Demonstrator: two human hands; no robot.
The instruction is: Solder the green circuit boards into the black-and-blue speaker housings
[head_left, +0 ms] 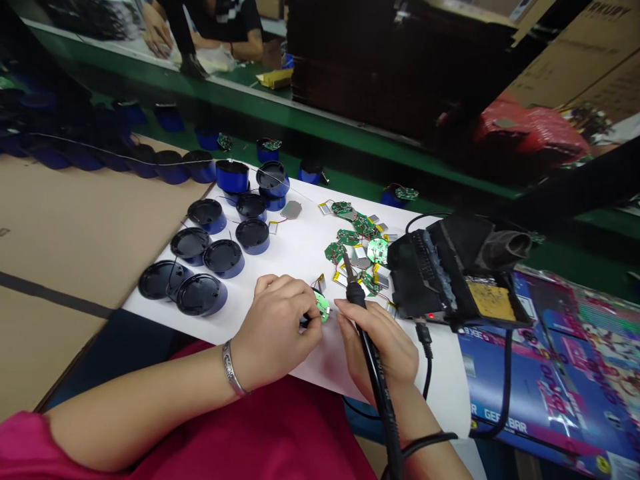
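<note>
- With fingers drawn together, clamps a green circuit board (323,305) in the left hand (280,327), over the white tabletop (295,250).
- Grips a soldering iron (371,353) between thumb and fingers of the right hand (387,347), just beside that board, with tip pointed toward loose circuit boards (348,237).
- Has open blue-and-black cups (223,258) grouped at left.
- Shows a yellow sponge (490,300) in the black stand (425,267) at right.

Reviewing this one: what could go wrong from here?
If hot, the soldering iron in the right hand might scorch the batteries crowded near its tip. A slip could also burn the left hand, close by at the green board. The black cable across the right forearm might tug the iron off line.
</note>
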